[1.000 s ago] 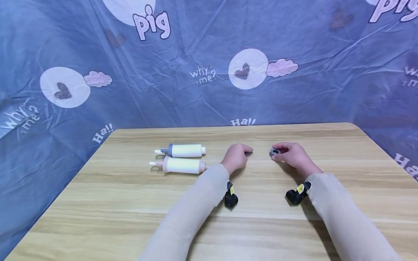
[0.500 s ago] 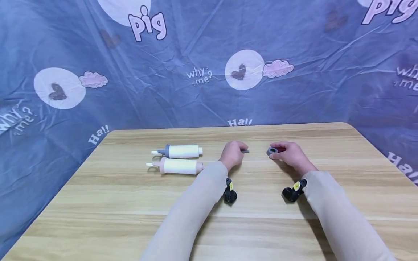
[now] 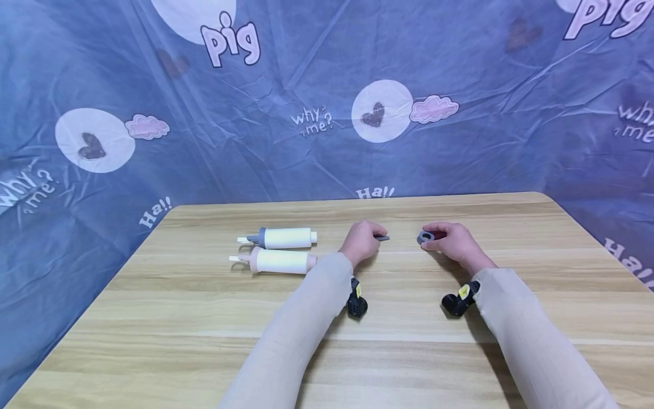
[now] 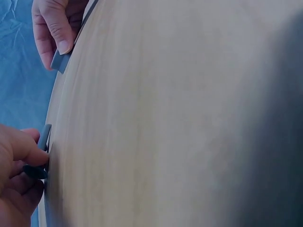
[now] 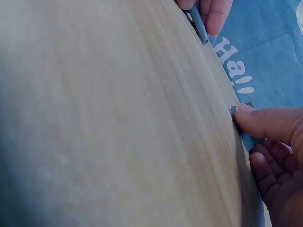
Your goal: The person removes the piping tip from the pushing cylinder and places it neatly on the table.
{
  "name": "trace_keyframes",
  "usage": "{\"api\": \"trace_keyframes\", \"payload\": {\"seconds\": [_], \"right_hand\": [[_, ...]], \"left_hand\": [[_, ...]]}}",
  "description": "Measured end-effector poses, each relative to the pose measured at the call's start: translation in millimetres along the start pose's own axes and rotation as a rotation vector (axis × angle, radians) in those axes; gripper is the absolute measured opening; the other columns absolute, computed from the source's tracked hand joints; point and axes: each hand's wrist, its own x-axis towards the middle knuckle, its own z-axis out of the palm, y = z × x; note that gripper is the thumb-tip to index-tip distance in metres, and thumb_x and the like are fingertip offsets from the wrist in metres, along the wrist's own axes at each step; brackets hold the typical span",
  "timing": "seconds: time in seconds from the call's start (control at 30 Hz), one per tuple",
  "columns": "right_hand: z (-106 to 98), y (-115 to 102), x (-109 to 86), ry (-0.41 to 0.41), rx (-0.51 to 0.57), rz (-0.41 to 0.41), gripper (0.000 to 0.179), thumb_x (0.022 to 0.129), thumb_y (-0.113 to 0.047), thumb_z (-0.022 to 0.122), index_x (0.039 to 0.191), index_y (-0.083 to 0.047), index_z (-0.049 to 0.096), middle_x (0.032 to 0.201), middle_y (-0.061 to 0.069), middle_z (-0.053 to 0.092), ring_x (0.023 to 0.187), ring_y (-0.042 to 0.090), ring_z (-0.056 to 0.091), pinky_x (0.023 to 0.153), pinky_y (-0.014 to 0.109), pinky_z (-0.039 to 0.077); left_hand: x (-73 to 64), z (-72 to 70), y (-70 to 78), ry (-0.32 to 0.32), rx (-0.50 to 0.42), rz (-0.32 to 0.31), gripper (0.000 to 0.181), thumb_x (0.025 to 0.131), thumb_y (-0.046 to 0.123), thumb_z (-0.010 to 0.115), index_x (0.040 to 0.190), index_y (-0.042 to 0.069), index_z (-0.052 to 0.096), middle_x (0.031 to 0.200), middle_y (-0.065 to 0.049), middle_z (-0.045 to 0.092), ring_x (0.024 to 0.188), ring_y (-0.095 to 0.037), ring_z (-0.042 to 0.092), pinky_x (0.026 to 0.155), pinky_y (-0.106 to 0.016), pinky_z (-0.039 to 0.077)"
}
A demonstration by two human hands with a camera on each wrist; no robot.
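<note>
Toward the back of the table, my left hand point(image 3: 360, 241) pinches a slim grey tube-like piece point(image 3: 382, 238) between thumb and fingers. Its end points right, and most of it is covered by the fingers. To the right, apart from it, my right hand point(image 3: 455, 241) grips a grey ring-shaped piece point(image 3: 425, 237) with a dark hole. The right wrist view shows my right thumb lying on the flat edge of this grey piece point(image 5: 245, 138). Both pieces appear at or just above the tabletop; I cannot tell whether they touch it.
Left of my left hand lie two white cylinders resembling hand pumps, one with blue-grey ends point(image 3: 288, 238) and one with pink ends point(image 3: 283, 261). The wooden table point(image 3: 168, 318) ends at the back before a blue printed cloth point(image 3: 245, 142).
The head view has shifted slightly, so everything sits a little further left in it. Both hands keep their holds and have barely moved over the table.
</note>
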Motion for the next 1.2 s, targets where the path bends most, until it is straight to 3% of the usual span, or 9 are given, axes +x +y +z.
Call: {"api": "trace_keyframes", "payload": {"seconds": [0.37, 0.63, 0.73, 0.8, 0.87, 0.97, 1.03, 1.1, 1.2], "right_hand": [[-1, 1, -0.6, 0.014, 0.028, -0.036, 0.062, 0.080, -0.013, 0.071, 0.131, 0.008, 0.044, 0.112, 0.023, 0.055, 0.100, 0.027, 0.051, 0.077, 0.021, 0.041], [-1, -2, -2.3, -0.010, 0.092, 0.008, 0.070, 0.081, -0.015, 0.070, 0.137, 0.006, 0.035, 0.121, 0.025, 0.048, 0.108, 0.032, 0.046, 0.087, 0.032, 0.040], [-2, -6, -5.3, -0.020, 0.089, 0.013, 0.072, 0.081, -0.017, 0.069, 0.139, 0.007, 0.033, 0.124, 0.027, 0.046, 0.111, 0.035, 0.045, 0.092, 0.039, 0.040], [-3, -8, -8.3, -0.024, 0.072, 0.011, 0.073, 0.082, -0.020, 0.069, 0.139, 0.006, 0.032, 0.126, 0.027, 0.045, 0.113, 0.037, 0.044, 0.096, 0.044, 0.039], [-6, -11, -11.9, -0.030, 0.061, 0.012, 0.074, 0.083, -0.023, 0.068, 0.140, 0.005, 0.031, 0.127, 0.027, 0.044, 0.115, 0.038, 0.043, 0.097, 0.047, 0.038], [-9, -16, -16.5, -0.034, 0.060, 0.017, 0.073, 0.084, -0.025, 0.067, 0.140, 0.004, 0.031, 0.128, 0.026, 0.044, 0.115, 0.037, 0.044, 0.095, 0.044, 0.040], [-11, -19, -18.8, -0.032, 0.072, 0.013, 0.072, 0.084, -0.024, 0.067, 0.140, 0.004, 0.031, 0.127, 0.025, 0.044, 0.113, 0.035, 0.044, 0.092, 0.040, 0.041], [-12, -22, -20.7, -0.031, 0.079, 0.004, 0.070, 0.085, -0.023, 0.066, 0.139, 0.004, 0.033, 0.126, 0.025, 0.045, 0.113, 0.034, 0.045, 0.090, 0.035, 0.042], [-12, -28, -23.4, -0.026, 0.080, -0.020, 0.067, 0.085, -0.022, 0.066, 0.138, 0.005, 0.035, 0.124, 0.025, 0.047, 0.111, 0.031, 0.046, 0.085, 0.025, 0.043]], "left_hand": [[0.6, -1.1, -2.2, -0.013, -0.031, -0.018, 0.039, 0.080, -0.005, 0.058, 0.112, 0.014, 0.069, 0.115, 0.001, 0.066, 0.112, -0.016, 0.057, 0.097, -0.026, 0.043], [-1.8, -2.8, -0.3, -0.029, -0.068, -0.003, 0.046, 0.079, 0.001, 0.062, 0.123, 0.013, 0.061, 0.121, -0.002, 0.063, 0.109, -0.016, 0.058, 0.093, -0.025, 0.045], [-4.9, -8.2, 0.8, -0.040, -0.138, 0.008, 0.050, 0.079, 0.003, 0.063, 0.128, 0.013, 0.057, 0.124, -0.005, 0.060, 0.074, -0.011, 0.062, 0.071, -0.023, 0.051], [-8.6, -17.3, 3.0, -0.049, -0.169, 0.022, 0.052, 0.080, 0.005, 0.064, 0.130, 0.015, 0.055, 0.116, -0.007, 0.063, 0.051, -0.008, 0.051, 0.055, -0.023, 0.048], [-13.3, -30.8, 5.2, -0.056, -0.168, 0.063, 0.051, 0.082, 0.009, 0.065, 0.131, 0.015, 0.053, 0.122, -0.006, 0.061, 0.040, -0.008, 0.037, 0.056, -0.021, 0.047], [-22.6, -57.8, 5.6, -0.073, -0.084, 0.149, 0.050, 0.084, 0.015, 0.065, 0.132, 0.017, 0.052, 0.128, -0.004, 0.057, 0.059, -0.013, 0.053, 0.083, -0.024, 0.048], [-31.0, -78.0, 1.1, -0.089, -0.035, 0.210, 0.050, 0.085, 0.017, 0.064, 0.133, 0.016, 0.051, 0.139, -0.001, 0.048, 0.088, -0.017, 0.061, 0.101, -0.029, 0.039], [-40.6, -98.5, -6.5, -0.109, -0.006, 0.244, 0.049, 0.085, 0.018, 0.064, 0.133, 0.016, 0.051, 0.138, -0.001, 0.049, 0.113, -0.022, 0.055, 0.104, -0.034, 0.037], [-55.3, -126.6, -21.6, -0.139, 0.011, 0.274, 0.047, 0.086, 0.019, 0.064, 0.132, 0.015, 0.053, 0.137, -0.002, 0.050, 0.123, -0.025, 0.049, 0.103, -0.036, 0.038]]}}
